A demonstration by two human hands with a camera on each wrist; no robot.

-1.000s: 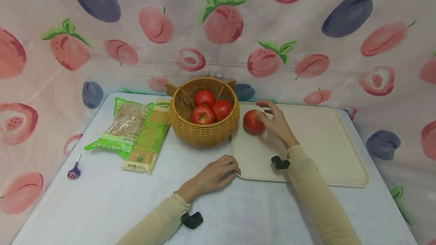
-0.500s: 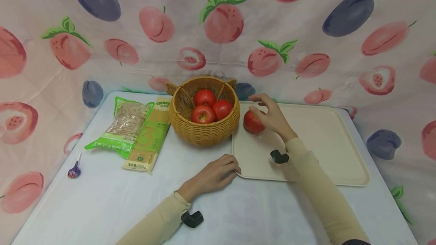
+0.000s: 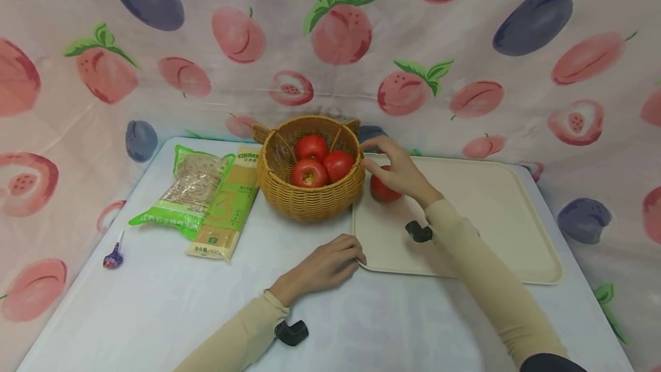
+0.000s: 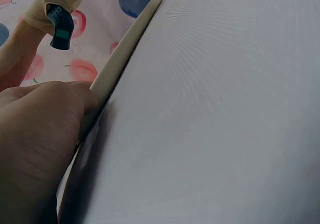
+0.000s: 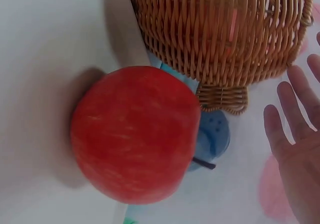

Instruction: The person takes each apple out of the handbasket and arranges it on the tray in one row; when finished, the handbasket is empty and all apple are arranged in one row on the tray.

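A red apple with a short dark stem sits on the left end of the cream tray. Over it, my right hand reaches toward the wicker basket, its spread fingertips right at the basket's right rim. The right wrist view shows the fingers extended, holding nothing. Inside the basket lie several things: red apples, three of them visible. My left hand grips the tray's near left corner; in the left wrist view its fingers curl over the tray edge.
Left of the basket lie a green-edged clear food bag and a yellow-green noodle pack, overlapping. A wrapped lollipop lies near the table's left edge. A fruit-print cloth hangs behind the white table.
My right hand has come off the apple on the tray and moved left to the basket's rim. The left hand stays at the tray corner.
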